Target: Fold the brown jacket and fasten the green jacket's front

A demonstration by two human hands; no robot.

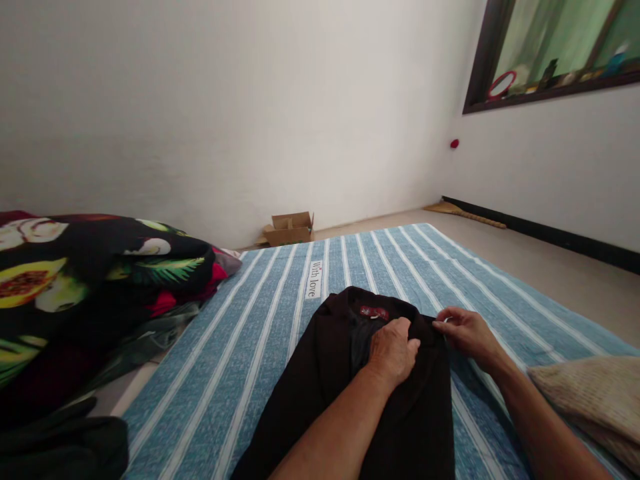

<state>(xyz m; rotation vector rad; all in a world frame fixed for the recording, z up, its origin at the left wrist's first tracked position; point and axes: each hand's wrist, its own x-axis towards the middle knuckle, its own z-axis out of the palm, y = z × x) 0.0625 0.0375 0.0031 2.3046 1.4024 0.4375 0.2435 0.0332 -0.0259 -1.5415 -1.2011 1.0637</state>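
A dark jacket (320, 373) lies on the striped blue bed sheet (240, 360), its collar toward the far end and a red label showing inside the neck. My left hand (395, 352) reaches across the jacket front, with its fingers curled over the lapel near the collar; the fingertips are partly hidden. At the jacket's right shoulder, my right hand (469, 335) pinches the fabric edge between thumb and fingers. The lower part of the jacket runs out of view beneath my left forearm.
A heap of bedding with a fruit print (100, 267) fills the left side. Folded beige cloth (595, 393) lies at the right edge. Beyond the bed are an opened cardboard box (289, 235) and a long wooden-looking object (463, 212) on the floor, near the walls.
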